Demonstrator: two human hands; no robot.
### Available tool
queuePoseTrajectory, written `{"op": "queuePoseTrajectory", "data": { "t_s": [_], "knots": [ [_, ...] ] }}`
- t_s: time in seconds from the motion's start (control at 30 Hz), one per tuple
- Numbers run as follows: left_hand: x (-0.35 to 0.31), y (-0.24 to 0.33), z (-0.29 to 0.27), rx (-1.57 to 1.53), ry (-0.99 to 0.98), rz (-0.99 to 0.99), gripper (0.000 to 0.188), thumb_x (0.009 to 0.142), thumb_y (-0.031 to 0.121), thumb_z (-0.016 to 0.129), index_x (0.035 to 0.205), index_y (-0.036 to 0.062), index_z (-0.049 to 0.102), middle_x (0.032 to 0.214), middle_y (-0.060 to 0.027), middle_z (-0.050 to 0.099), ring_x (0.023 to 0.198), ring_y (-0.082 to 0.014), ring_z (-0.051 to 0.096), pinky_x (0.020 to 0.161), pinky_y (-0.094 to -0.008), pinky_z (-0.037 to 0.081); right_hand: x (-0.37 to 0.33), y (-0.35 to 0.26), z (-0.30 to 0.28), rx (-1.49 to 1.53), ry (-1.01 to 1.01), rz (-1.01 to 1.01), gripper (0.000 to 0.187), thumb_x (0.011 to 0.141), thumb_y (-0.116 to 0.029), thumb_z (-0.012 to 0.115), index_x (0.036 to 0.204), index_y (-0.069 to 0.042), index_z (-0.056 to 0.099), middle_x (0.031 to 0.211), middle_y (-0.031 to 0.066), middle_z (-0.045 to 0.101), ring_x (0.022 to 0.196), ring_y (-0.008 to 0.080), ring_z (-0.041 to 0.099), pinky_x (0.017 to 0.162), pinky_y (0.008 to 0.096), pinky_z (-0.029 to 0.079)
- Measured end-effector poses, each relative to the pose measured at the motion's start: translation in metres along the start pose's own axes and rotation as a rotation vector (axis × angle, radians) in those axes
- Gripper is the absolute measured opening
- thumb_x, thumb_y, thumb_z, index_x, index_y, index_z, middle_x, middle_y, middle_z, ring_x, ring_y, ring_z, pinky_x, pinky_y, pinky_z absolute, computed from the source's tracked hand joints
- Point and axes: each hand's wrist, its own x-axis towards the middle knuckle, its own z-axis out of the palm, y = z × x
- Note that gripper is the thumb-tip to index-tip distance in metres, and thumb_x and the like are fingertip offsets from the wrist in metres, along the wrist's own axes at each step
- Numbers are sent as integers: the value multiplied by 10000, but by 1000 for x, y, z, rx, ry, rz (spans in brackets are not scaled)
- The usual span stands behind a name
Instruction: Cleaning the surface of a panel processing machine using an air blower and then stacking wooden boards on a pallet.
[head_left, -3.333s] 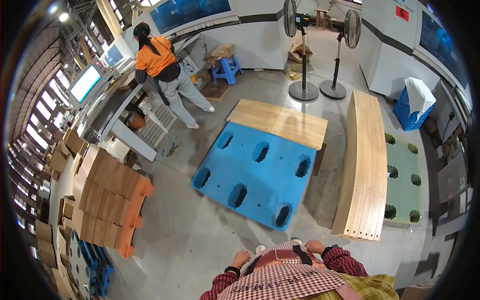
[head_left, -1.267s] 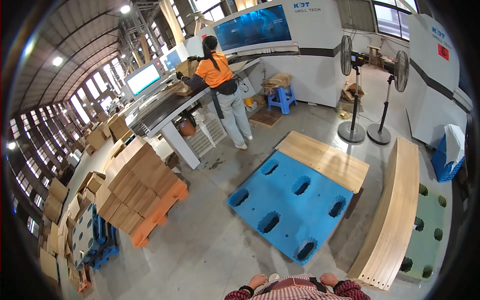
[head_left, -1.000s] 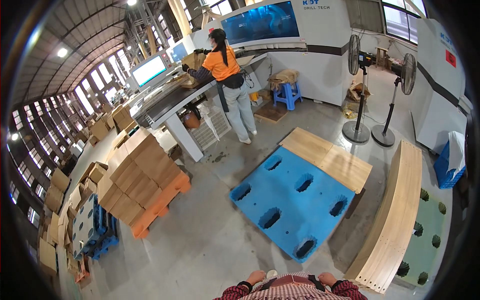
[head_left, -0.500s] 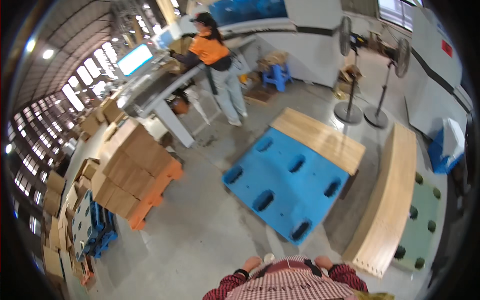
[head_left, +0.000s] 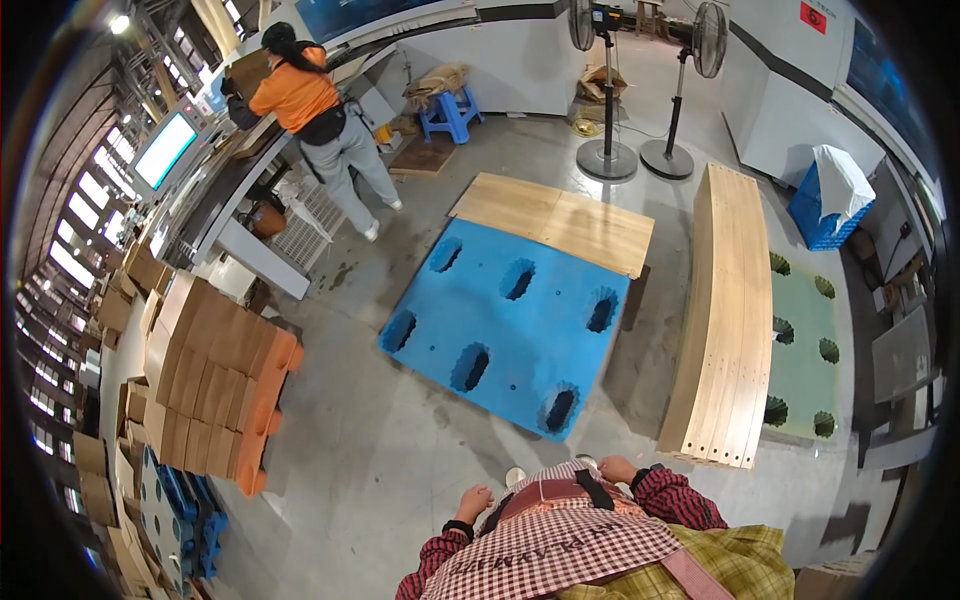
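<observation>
My left hand [head_left: 474,503] hangs beside the checked apron [head_left: 560,540], its fingers curled closed with nothing seen in them. On the apron's other side, my right hand [head_left: 618,469] is likewise loosely closed and holds nothing visible. Ahead of both hands lies a blue plastic pallet [head_left: 515,325] with several dark oval holes, apart from them. Light wooden boards [head_left: 555,222] rest along its far edge. To the right, nearest my right hand, a long stack of pale wooden boards [head_left: 722,320] lies on a light green pallet [head_left: 803,345].
A co-worker in an orange shirt [head_left: 300,95] stands at a machine table with a screen [head_left: 165,150]. Cardboard stacks [head_left: 205,385] on an orange pallet [head_left: 268,410] stand left. Two standing fans [head_left: 607,160], a blue stool [head_left: 450,113] and a blue crate [head_left: 830,215] are farther off.
My view has turned right and downward, so pallet and boards sit farther left and higher. The co-worker has turned more toward the machine table, holding a brown box. My hands stay beside the apron.
</observation>
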Motion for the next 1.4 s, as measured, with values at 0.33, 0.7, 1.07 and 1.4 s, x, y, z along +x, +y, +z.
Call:
{"op": "queuePoseTrajectory", "data": {
  "t_s": [0.33,0.7,1.07,1.4],
  "knots": [
    [-13,16,-2,-37,17,-68,347,714,140,468,999,-56,448,734,-126,552,580,-153,538,494,-236,423,7,1,5,75,34,23,235,593,-167,498,789,-70,583,683,147,564,630,282,538,567,368,418],
    [-1,-2,-3,-20,17,-32,382,717,164,470,1027,-54,427,724,-120,558,554,-145,533,481,-230,406,2,-3,1,1,61,-7,223,591,-165,501,771,-63,584,730,147,565,676,282,535,598,369,412],
    [3,-6,-3,9,-2,-43,366,716,174,470,1008,-44,447,710,-114,561,525,-144,528,483,-232,412,4,3,7,101,38,58,243,580,-163,480,776,-69,591,685,137,572,619,259,554,577,338,434],
    [-2,1,-1,25,20,-1,380,714,162,446,1029,-51,439,692,-103,562,534,-142,521,508,-231,417,7,5,9,51,21,24,261,588,-176,496,817,-88,583,695,133,573,633,265,552,571,341,435]
  ]
}}
